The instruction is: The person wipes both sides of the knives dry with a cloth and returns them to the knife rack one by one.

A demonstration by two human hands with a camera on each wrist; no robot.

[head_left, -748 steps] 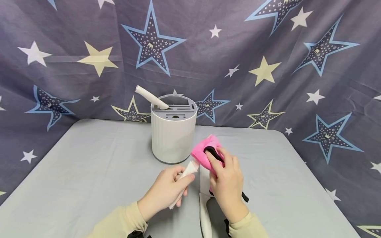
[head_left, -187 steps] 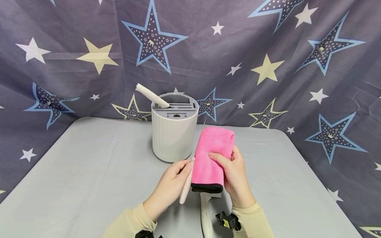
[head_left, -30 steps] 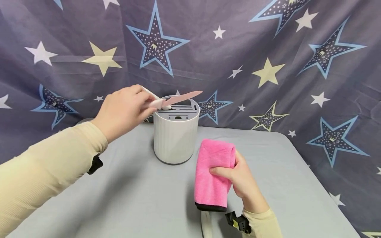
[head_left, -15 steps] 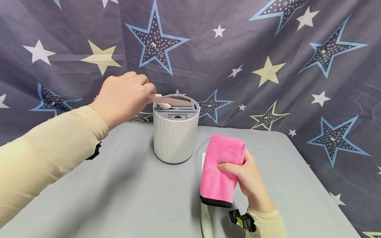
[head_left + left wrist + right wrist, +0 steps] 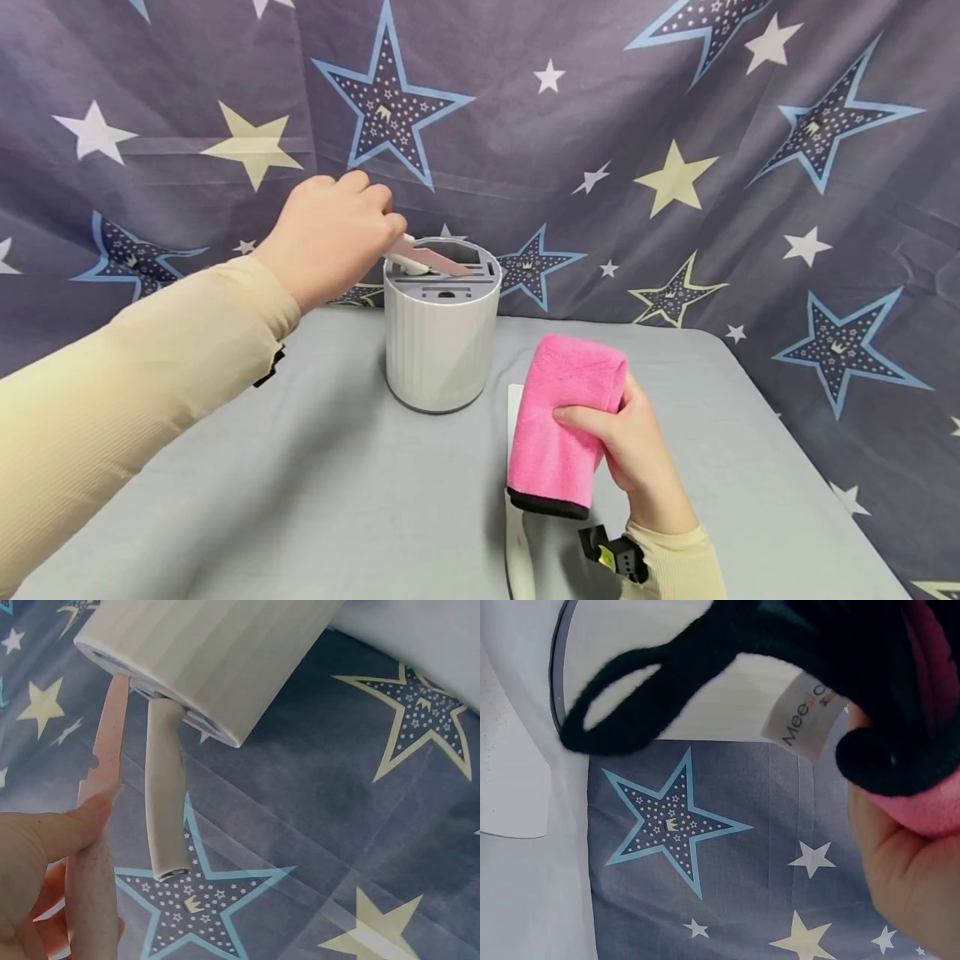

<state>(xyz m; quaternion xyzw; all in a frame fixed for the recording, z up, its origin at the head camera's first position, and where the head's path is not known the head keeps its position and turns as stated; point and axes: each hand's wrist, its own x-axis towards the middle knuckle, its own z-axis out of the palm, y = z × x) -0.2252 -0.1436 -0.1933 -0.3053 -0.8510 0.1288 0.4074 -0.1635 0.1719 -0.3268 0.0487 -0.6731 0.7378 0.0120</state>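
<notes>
My left hand (image 5: 337,229) grips the white handle of a knife with a pink blade (image 5: 442,262). The blade slants down, its tip at the slots in the top of a white ribbed knife block (image 5: 441,354). In the left wrist view the knife's handle (image 5: 91,885) lies under my thumb and the blade tip meets the block's top edge. Beside it, another white handle (image 5: 166,787) sticks out of the block. My right hand (image 5: 626,437) holds a folded pink towel (image 5: 566,417) with black trim; its black loop (image 5: 630,697) and label (image 5: 806,716) show in the right wrist view.
Under and beside the towel, a knife with a white handle (image 5: 519,554) lies on the grey-covered table (image 5: 405,517), its white blade (image 5: 513,408) partly hidden. A star-patterned curtain (image 5: 487,150) hangs behind the block.
Over the last second the left hand has risen and tilted the knife, lowering its tip to the block's slots. The right hand has moved the towel slightly right and up, uncovering part of the lying blade.
</notes>
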